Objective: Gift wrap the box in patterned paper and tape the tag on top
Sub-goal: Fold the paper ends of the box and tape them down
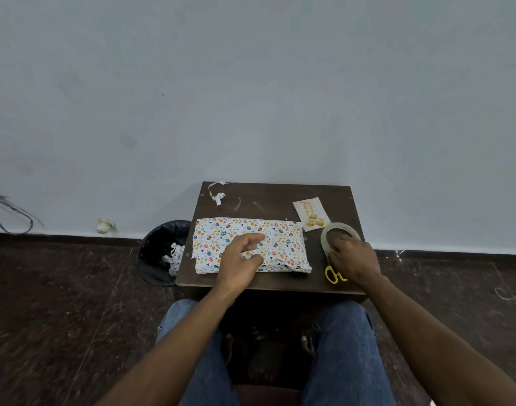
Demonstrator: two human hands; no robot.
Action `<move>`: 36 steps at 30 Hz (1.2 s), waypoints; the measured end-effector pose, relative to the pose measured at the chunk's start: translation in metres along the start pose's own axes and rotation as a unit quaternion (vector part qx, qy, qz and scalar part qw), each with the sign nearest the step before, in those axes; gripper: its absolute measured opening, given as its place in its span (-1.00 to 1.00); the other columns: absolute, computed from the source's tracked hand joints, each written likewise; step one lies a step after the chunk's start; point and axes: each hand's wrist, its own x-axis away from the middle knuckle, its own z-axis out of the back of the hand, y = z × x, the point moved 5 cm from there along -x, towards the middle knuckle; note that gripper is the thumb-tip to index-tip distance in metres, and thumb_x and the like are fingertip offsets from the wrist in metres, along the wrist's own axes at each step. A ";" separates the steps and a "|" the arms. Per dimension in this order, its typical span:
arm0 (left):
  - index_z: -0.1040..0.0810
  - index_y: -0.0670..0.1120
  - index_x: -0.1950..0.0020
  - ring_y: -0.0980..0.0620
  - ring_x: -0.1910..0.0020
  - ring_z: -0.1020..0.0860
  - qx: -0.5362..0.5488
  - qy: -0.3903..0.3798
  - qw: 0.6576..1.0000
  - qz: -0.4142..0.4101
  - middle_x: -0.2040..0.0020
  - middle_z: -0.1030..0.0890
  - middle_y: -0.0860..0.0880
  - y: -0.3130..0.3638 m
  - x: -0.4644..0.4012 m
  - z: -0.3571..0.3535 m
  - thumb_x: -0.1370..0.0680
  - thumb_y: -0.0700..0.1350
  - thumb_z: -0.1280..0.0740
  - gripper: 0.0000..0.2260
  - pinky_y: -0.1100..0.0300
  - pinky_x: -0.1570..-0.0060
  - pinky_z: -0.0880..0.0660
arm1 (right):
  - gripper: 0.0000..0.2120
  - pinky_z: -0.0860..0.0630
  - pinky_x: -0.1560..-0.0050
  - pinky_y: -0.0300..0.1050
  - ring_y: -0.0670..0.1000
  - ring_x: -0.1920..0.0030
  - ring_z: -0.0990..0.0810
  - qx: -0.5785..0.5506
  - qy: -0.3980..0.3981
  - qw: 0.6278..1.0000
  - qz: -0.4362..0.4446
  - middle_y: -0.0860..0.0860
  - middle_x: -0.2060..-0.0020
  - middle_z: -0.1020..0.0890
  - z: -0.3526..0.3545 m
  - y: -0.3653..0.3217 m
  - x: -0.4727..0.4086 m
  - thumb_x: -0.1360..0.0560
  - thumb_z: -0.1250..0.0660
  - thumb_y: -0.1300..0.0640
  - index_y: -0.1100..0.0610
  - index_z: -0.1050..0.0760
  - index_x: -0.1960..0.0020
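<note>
Head view — forward, downward, wide

Soft, even indoor light fills the scene, dim rather than bright, with no glare. The pale wall (250,83) reads bluish-grey and darkens toward the corners. Wide-angle distortion bends the skirting line and stretches the forearms. Edges look smeared; the floor (60,303) seems slightly blurred, perhaps from head motion.

the tag (310,214) carries gold script lettering, too small and tilted to read; nothing else bears text.
</note>
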 end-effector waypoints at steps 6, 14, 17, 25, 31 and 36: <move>-0.60 0.05 -0.15 0.27 -0.18 -0.52 -0.013 -0.016 1.000 -0.008 -0.19 -0.59 0.13 -0.006 0.003 0.000 -0.46 -0.40 -0.34 -0.59 0.13 -0.19 -0.52 | -0.90 -0.54 0.13 -0.05 -0.01 0.08 -0.62 -0.370 0.142 0.917 -0.036 -0.01 0.10 -0.68 0.018 -0.042 0.016 -0.51 -0.41 0.16 0.14 -0.67 0.01; -0.60 0.00 -0.18 0.27 -0.19 -0.51 -0.025 -0.024 0.999 -0.013 -0.20 -0.59 0.09 -0.006 0.006 -0.002 -0.47 -0.41 -0.31 -0.60 0.30 -0.13 -0.48 | -0.76 -0.53 0.18 -0.12 -0.05 0.23 -0.61 -0.646 -0.088 0.756 -0.067 0.14 0.20 -0.66 0.036 -0.121 0.027 -0.54 -0.41 0.01 0.20 -0.65 0.10; -0.60 -0.03 -0.19 0.29 -0.18 -0.50 -0.030 -0.023 0.999 -0.018 -0.19 -0.58 0.08 -0.005 0.007 0.000 -0.47 -0.41 -0.32 -0.61 0.33 -0.09 -0.47 | -0.81 -0.53 0.24 -0.16 -0.05 0.30 -0.59 -0.648 -0.092 0.753 -0.062 0.12 0.29 -0.64 0.034 -0.125 0.026 -0.52 -0.44 0.11 0.25 -0.64 0.14; -0.63 0.01 -0.09 0.16 -0.19 -0.51 -0.073 -0.020 0.996 -0.047 -0.14 -0.59 0.09 -0.007 0.006 0.001 -0.46 -0.39 -0.35 -0.65 0.29 -0.16 -0.44 | -0.85 -0.55 0.37 -0.13 -0.01 0.44 -0.52 -0.672 -0.115 0.728 -0.076 0.13 0.34 -0.59 0.030 -0.124 0.035 -0.53 -0.42 0.24 0.27 -0.58 0.20; -0.49 0.02 -0.37 0.04 -0.25 -0.43 -0.236 0.042 0.966 -0.096 -0.23 -0.52 0.03 -0.011 0.001 0.009 -0.48 -0.22 -0.39 -0.54 0.08 -0.18 -0.41 | -0.81 -0.50 0.44 -0.16 -0.01 0.45 -0.50 -0.685 -0.080 0.713 -0.130 0.08 0.42 -0.57 0.017 -0.121 0.048 -0.53 -0.39 0.28 0.25 -0.55 0.26; -0.48 -0.04 -0.39 -0.11 -0.36 -0.41 -0.238 0.233 0.942 0.043 -0.36 -0.47 -0.08 -0.021 -0.014 0.063 -0.49 -0.07 -0.40 -0.54 -0.06 -0.28 -0.34 | -0.83 -0.55 0.42 -0.15 -0.04 0.36 -0.56 -0.670 0.013 0.712 -0.212 0.10 0.35 -0.59 0.010 -0.100 0.051 -0.54 -0.39 0.24 0.26 -0.58 0.21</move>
